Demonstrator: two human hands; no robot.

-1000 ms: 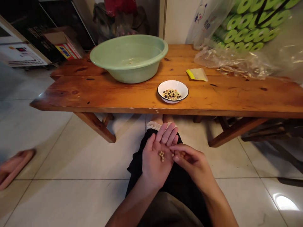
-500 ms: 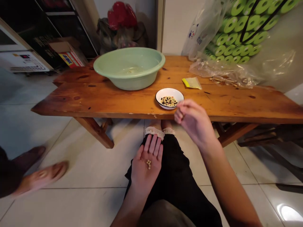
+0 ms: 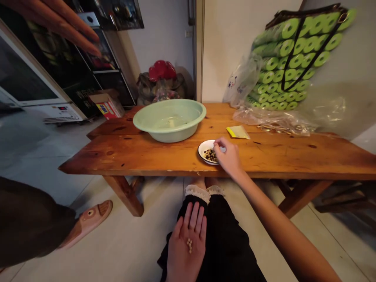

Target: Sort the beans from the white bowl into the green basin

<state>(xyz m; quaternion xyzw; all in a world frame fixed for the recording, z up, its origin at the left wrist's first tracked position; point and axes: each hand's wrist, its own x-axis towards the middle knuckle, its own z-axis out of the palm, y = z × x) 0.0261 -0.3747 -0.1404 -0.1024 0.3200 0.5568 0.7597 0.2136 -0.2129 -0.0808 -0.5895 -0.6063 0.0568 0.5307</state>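
Observation:
My left hand [image 3: 187,246] lies palm up above my lap, fingers stretched out flat. On its palm rest several small pale beans [image 3: 189,246] in a loose cluster. A small white bowl with a dark rim [image 3: 201,149] stands near the bench's front edge. It holds mixed pale and dark beans [image 3: 210,155]. Over the bowl's right side is my right hand [image 3: 228,154], its thumb and fingertips pinched together. Whatever is between those fingertips is too small to make out. The hand covers part of the bowl's right rim.
A large pale green basin [image 3: 174,134] stands on the wooden bench [image 3: 117,154], left of the bowl. Behind the bowl lies a small packet with a yellow edge [image 3: 238,132]. Plastic-wrapped green rolls [image 3: 282,70] are at right. Another person's hand [image 3: 67,23] and slippered foot [image 3: 91,219] appear at left.
My right hand has moved from the bowl's near right edge to over the bowl. The view has tilted up. Another person's hand has entered at upper left. My left palm stays flat with beans.

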